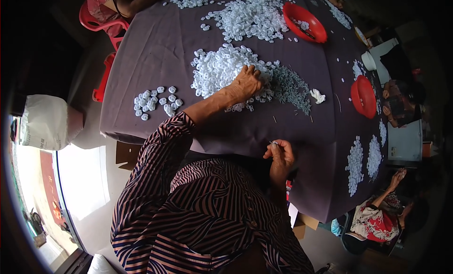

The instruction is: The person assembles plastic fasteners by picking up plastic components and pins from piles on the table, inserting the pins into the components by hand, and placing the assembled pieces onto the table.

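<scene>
Starting at the left edge, a white bag [49,122] is seen on the floor, well apart from the table [155,47], which is covered in a dark purple cloth. On the cloth near its left side a small cluster of white rings [155,102] is laid out, separate from the rest. Further right, a large heap of white rings [222,69] is noted near the middle of the table, and the left hand [245,81] is pressed down onto its right part, fingers curled into the pieces; whether any piece is actually gripped cannot be told. Just beside that heap, to its right, a pile of thin grey pins [290,87] is spread on the cloth. The right hand [281,153] is held at the near table edge, close to the striped shirt [198,212], with thumb and fingertips pinched closed on a small pin-like piece [272,143], too small to identify further. Toward the far side a second large spread of white rings [252,17] and a red bowl [304,21] are observed. At the right, a second red bowl [363,95] stands on edge of view, and another person's hands [396,175] are seen beyond the table corner.
</scene>
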